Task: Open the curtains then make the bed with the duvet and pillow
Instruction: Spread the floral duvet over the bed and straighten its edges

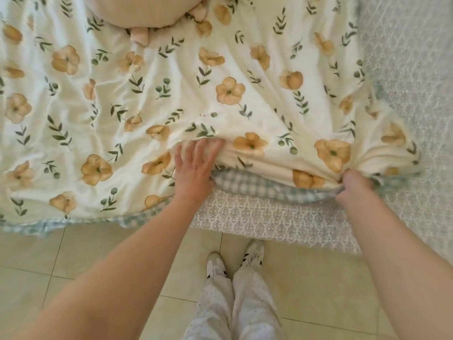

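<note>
A cream duvet [152, 99] printed with orange flowers and green leaves lies spread across the bed, its blue-checked underside [247, 186] showing along the near edge. My left hand [196, 168] lies on the duvet near that edge, fingers spread, their tips tucked into a fold. My right hand [353, 187] grips a bunched corner of the duvet at the bed's near right. A pale pink pillow [147, 11] rests at the far side, partly cut off by the frame's top.
A grey patterned bedsheet [269, 214] covers the mattress, bare at the right [416, 69] and near edge. Beige floor tiles [73, 253] lie below. My feet in white shoes [235, 261] stand close to the bed.
</note>
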Demonstrator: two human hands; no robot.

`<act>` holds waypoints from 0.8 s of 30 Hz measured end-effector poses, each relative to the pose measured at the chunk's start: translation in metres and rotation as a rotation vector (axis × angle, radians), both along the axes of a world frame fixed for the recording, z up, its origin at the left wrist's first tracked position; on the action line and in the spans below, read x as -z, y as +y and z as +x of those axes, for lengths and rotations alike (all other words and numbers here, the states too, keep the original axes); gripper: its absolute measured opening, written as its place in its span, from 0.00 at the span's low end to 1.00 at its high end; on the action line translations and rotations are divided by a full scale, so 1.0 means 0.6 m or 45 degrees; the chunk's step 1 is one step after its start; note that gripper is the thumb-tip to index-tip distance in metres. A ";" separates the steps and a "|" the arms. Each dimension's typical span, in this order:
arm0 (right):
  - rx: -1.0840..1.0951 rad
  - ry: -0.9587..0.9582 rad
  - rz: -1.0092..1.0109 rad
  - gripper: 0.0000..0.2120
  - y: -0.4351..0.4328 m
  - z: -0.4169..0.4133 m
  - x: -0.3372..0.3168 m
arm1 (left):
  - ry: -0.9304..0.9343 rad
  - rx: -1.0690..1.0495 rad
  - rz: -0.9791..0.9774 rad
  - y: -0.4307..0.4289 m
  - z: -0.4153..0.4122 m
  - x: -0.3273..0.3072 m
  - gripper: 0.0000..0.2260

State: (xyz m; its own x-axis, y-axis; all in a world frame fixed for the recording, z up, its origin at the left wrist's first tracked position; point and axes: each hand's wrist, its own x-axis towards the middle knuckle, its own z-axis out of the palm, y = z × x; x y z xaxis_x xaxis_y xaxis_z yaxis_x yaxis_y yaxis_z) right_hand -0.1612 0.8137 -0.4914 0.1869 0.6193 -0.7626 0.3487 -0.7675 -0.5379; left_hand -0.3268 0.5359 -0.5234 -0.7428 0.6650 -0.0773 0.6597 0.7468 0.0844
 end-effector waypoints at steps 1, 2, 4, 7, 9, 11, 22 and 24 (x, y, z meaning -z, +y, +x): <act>0.015 0.001 -0.001 0.20 0.007 0.031 -0.005 | -0.025 0.013 -0.010 0.002 0.015 -0.003 0.44; 0.026 0.003 -0.014 0.21 0.015 0.055 -0.007 | -0.067 0.013 -0.024 0.005 0.027 -0.004 0.44; 0.039 -0.004 -0.038 0.24 0.022 0.091 -0.020 | -0.184 0.010 -0.050 0.013 0.060 -0.011 0.41; 0.024 -0.007 -0.044 0.27 0.017 0.100 -0.034 | -0.290 -0.002 -0.024 0.025 0.098 -0.022 0.23; 0.007 -0.012 -0.077 0.24 0.017 0.101 -0.040 | -0.258 -0.048 -0.020 0.035 0.105 -0.033 0.14; 0.000 -0.043 -0.112 0.21 0.028 0.114 -0.046 | -0.247 -0.123 0.020 0.047 0.108 -0.044 0.12; 0.002 -0.126 -0.182 0.12 0.113 0.260 -0.067 | -0.411 -0.189 0.005 0.123 0.253 -0.047 0.14; 0.000 -0.138 -0.270 0.11 0.110 0.286 -0.055 | -0.422 -0.192 -0.015 0.120 0.274 -0.037 0.15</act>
State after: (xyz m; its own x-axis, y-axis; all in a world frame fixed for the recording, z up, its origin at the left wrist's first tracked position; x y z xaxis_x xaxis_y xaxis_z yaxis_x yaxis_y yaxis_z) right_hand 0.0106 0.8797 -0.4583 0.2748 0.4477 -0.8509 0.3957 -0.8592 -0.3243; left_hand -0.1621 0.6078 -0.5013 -0.7655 0.5478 -0.3375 0.4806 0.8356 0.2661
